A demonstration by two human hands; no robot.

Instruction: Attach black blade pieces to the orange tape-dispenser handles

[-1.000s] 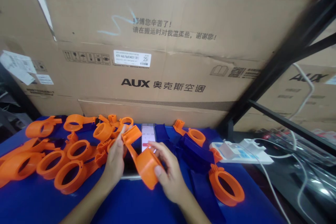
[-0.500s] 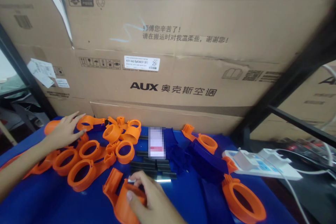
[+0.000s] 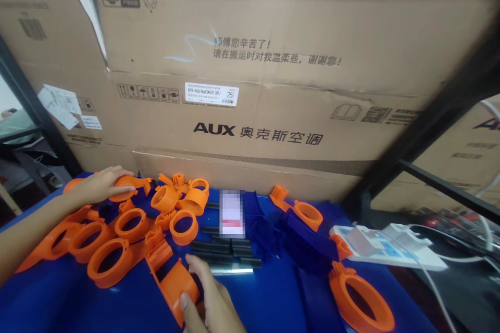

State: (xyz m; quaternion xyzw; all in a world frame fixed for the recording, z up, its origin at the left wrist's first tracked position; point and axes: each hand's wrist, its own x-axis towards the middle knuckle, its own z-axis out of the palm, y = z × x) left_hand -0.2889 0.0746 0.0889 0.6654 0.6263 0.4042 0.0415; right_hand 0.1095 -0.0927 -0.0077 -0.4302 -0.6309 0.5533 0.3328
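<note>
My left hand (image 3: 102, 183) reaches to the far left of the blue table and closes its fingers over an orange ring clamp (image 3: 125, 187) at the back of the pile. At the bottom middle, my right hand (image 3: 209, 299) rests against an orange clamp (image 3: 174, 283) lying on the blue surface, thumb on its side and fingers curled behind it. Several more orange ring clamps (image 3: 117, 229) lie between the two hands. A stack of black strips (image 3: 224, 250) lies just beyond my right hand.
A phone (image 3: 232, 213) stands against the big cardboard box (image 3: 250, 93). Dark blue plastic parts (image 3: 297, 234) and two orange clamps (image 3: 361, 299) lie to the right. A white power strip (image 3: 386, 250) with cables sits at the right edge by a black frame post (image 3: 429, 114).
My left hand let go of the held clamp, swung to the far left and settled on a ring clamp there. My right hand lowered the assembled clamp onto the table near me.
</note>
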